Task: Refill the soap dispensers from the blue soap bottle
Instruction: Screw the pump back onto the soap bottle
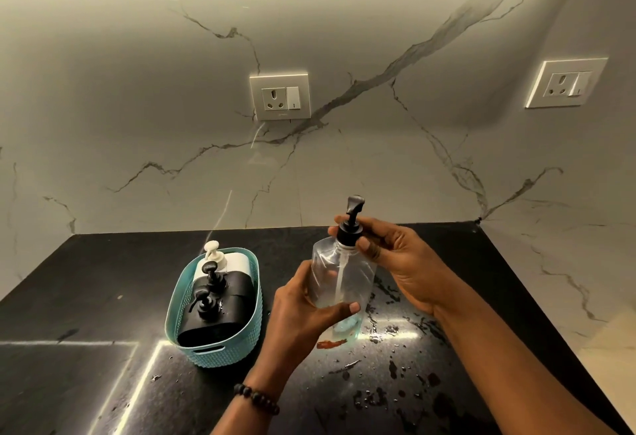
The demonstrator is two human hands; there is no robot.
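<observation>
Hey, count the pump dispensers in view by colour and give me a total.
Black: 2, black dispenser and another black dispenser, both in the teal basket
White: 1, white dispenser, in the basket
Clear: 1, clear dispenser, held in both hands
Total: 4

My black stone counter (103, 383) carries a teal basket (220, 348) at centre-left. To its right, water droplets and puddles (395, 328) spread over the near right part, with a small reddish smear (331, 343) among them.

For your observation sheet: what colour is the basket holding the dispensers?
Teal basket, seen in the head view.
</observation>
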